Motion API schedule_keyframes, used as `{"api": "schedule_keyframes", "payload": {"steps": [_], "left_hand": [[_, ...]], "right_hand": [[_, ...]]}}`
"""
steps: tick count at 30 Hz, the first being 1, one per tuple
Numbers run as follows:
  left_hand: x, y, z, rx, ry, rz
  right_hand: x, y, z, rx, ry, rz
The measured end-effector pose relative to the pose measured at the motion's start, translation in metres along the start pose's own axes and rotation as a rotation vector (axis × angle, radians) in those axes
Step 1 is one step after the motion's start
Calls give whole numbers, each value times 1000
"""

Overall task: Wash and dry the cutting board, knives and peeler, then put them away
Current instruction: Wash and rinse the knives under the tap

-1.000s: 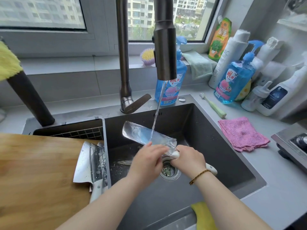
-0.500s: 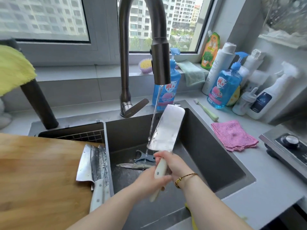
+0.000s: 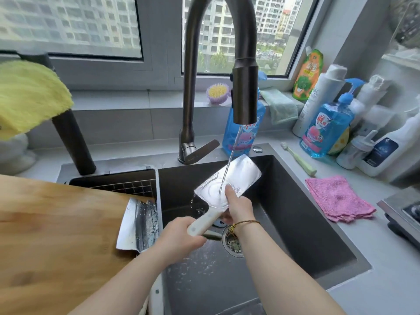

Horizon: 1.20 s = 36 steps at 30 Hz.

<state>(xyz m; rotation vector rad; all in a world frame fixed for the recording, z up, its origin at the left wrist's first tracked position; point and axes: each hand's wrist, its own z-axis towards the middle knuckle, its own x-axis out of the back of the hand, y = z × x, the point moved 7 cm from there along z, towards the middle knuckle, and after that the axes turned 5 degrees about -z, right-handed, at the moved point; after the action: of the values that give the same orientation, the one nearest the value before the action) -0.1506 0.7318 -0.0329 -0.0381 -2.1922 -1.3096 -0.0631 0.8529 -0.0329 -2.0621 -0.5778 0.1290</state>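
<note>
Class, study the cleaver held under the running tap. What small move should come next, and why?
Probably slide the right hand along the cleaver toward its far end, rubbing as it goes: the water lands only beside the thumb, and the left hand steadies the handle.

The sink (image 3: 295, 223) takes the centre of the frame, its drain (image 3: 233, 243) at lower centre. The faucet (image 3: 191, 87) rises behind it, with the spout over the basin. Under the spout a cleaver (image 3: 238, 176) is held above the basin, the left hand (image 3: 179, 237) on its handle and the right hand (image 3: 238, 205) on the blade. The cutting board (image 3: 56, 235) fills the lower left, and a second cleaver (image 3: 138, 223) lies on its right end at the sink's edge. A cloth (image 3: 338, 198) lies on the counter (image 3: 397, 280) right of the sink, a toothbrush (image 3: 297, 159) behind it, bottles (image 3: 327, 128) at upper right.
</note>
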Motion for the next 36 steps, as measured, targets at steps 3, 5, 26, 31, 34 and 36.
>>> {"api": "schedule_keyframes", "payload": {"steps": [3, 5, 26, 31, 34, 36], "left_hand": [[7, -1, -2, -2, 7, 45], [8, -5, -3, 24, 2, 1], [75, -42, -114, 134, 300, -388], [83, -71, -139, 159, 512, -284], [83, -92, -137, 206, 548, -266], [81, -100, -133, 236, 556, -238]], "right_hand": [[-13, 0, 7, -6, -94, 51], [-25, -1, 9, 68, -217, 28], [-118, 3, -59, 136, -641, 52], [-156, 16, -85, 157, -559, -55], [-174, 40, -103, 178, -615, -192], [-179, 56, -107, 196, -601, -344]]}}
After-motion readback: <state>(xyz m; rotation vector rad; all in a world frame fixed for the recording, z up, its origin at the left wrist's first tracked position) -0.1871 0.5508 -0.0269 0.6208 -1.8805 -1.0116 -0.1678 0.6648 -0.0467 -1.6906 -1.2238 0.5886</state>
